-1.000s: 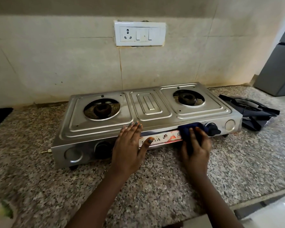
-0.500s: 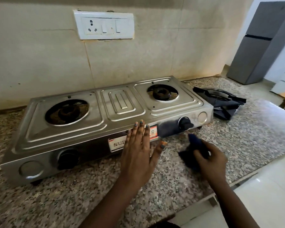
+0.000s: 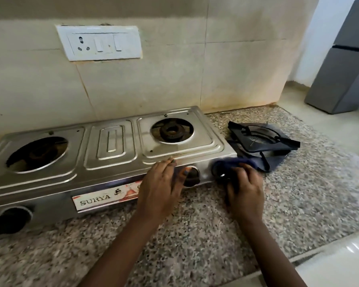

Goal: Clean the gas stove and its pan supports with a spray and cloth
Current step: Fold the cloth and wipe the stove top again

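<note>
Wiping front-right corner of gas stove (image 3: 112,141) w/ blue cloth (image 3: 234,163), bunched under right hand (image 3: 245,193). Left hand (image 3: 162,183) spread flat, bracing front edge. Pan supports (image 3: 263,139) stacked just beside stove on counter (image 3: 216,235), not yet wiped. Firm pressure advised round knob (image 3: 192,177); stove kept steadied.

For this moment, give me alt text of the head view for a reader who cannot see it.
A person's right hand presses a dark blue cloth to the front right corner of a steel two-burner gas stove, while the left hand rests flat on its front edge. Black pan supports lie on the granite counter just right of the stove.
</note>
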